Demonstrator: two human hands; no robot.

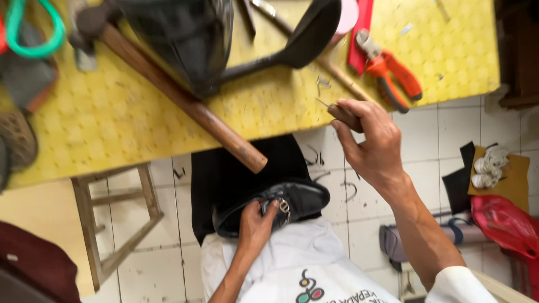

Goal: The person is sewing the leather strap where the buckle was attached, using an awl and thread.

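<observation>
The person is sitting at a yellow table (112,123), gripping a black shoe (292,199) on the lap with the left hand (255,221), fingers curled over its upper near the metal buckle. The right hand (370,140) is closing narrowly around a small dark-handled awl (339,114) just above the table edge. Orange pliers (390,76) and a wooden hammer handle (185,104) are lying on the table nearby.
</observation>
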